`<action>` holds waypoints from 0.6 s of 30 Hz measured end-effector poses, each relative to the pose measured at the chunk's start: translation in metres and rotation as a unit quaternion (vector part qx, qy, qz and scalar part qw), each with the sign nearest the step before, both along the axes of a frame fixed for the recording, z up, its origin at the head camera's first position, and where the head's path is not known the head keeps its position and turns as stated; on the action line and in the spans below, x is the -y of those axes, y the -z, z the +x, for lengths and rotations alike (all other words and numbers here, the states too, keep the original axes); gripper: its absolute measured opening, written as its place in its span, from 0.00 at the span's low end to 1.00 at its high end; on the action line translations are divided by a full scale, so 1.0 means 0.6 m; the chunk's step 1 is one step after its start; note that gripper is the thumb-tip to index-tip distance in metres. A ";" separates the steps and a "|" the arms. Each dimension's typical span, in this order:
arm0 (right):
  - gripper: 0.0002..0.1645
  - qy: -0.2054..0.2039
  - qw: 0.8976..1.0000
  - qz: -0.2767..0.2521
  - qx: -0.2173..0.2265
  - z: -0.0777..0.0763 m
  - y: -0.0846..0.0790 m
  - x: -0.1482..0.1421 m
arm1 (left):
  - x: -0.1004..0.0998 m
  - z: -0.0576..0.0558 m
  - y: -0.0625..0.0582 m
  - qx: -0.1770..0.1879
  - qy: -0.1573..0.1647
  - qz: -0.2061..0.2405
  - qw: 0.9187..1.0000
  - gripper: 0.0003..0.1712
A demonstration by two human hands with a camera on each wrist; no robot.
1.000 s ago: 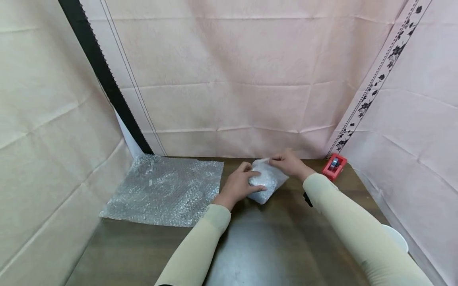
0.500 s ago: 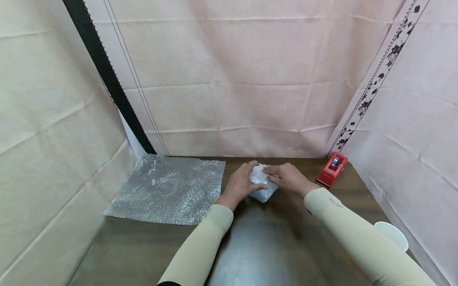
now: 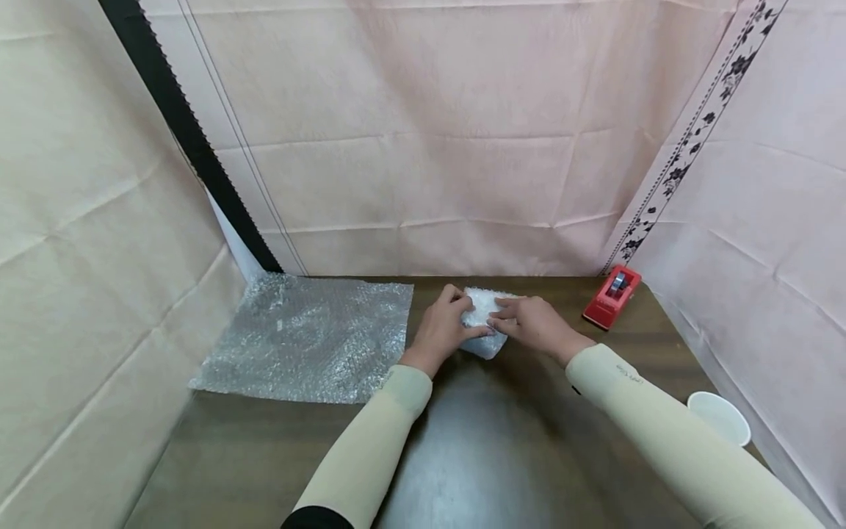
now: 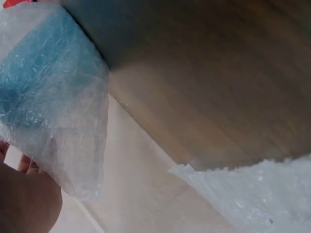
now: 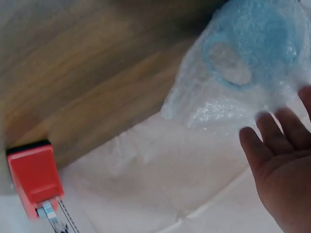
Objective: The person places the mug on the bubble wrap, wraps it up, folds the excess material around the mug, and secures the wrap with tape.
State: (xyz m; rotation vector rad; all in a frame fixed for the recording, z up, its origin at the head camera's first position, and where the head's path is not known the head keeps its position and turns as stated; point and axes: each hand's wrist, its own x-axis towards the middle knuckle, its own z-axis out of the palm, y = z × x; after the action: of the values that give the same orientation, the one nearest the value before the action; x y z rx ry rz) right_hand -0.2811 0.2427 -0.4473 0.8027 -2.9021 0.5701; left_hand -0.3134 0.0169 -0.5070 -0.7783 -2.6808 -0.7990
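Observation:
A blue mug (image 5: 265, 34) with a ring handle shows through the clear bubble wrap (image 3: 484, 308) folded around it, near the table's back edge. My left hand (image 3: 441, 323) grips the bundle's left side, thumb toward the front and fingers behind. At its right side, my right hand (image 3: 538, 323) lays its fingers and thumb against the wrap. The right wrist view shows those fingers (image 5: 278, 138) fairly straight, at the loose edge of the wrap. In the left wrist view the wrapped mug (image 4: 43, 68) hides most of the left fingers.
A flat sheet of bubble wrap (image 3: 317, 342) lies to the left on the dark wooden table (image 3: 463, 455). A red tape dispenser (image 3: 611, 297) stands at the back right. A white round container (image 3: 720, 417) sits by the right edge, partly behind the sleeve. Cloth walls (image 3: 429, 184) enclose the table.
My right hand has brought the raised corner of wrap inward and down onto the mug, making the bundle more compact. My left hand has kept its hold. The head view has tilted slightly.

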 end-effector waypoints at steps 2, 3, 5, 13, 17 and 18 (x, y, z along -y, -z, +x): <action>0.17 -0.004 1.000 0.009 0.005 -0.006 -0.007 0.000 | 0.004 -0.007 -0.006 0.002 0.014 -0.004 1.000 0.30; 0.18 -0.010 1.000 0.016 0.001 -0.010 -0.009 -0.001 | 0.008 -0.010 -0.011 0.009 0.023 -0.007 1.000 0.30; 0.19 -0.025 0.999 0.027 -0.008 -0.016 -0.011 -0.004 | 0.017 -0.017 -0.020 0.029 0.046 -0.011 0.998 0.29; 0.22 -0.057 0.997 0.033 -0.027 -0.040 -0.001 -0.019 | 0.035 -0.030 -0.033 0.033 0.109 -0.067 0.991 0.24; 0.16 -0.064 0.995 0.060 -0.043 -0.048 0.000 -0.021 | 0.031 -0.025 -0.033 0.040 0.112 -0.084 0.989 0.20; 0.16 -0.064 0.995 0.066 -0.045 -0.049 0.000 -0.021 | 0.030 -0.024 -0.034 0.042 0.112 -0.086 0.989 0.19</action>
State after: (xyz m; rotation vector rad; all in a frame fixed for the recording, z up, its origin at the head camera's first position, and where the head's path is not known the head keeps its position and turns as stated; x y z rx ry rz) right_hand -0.3106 0.2556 -0.4474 1.0107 -2.8448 0.3437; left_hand -0.3277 -0.0012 -0.4868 -1.1282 -2.8001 -0.6671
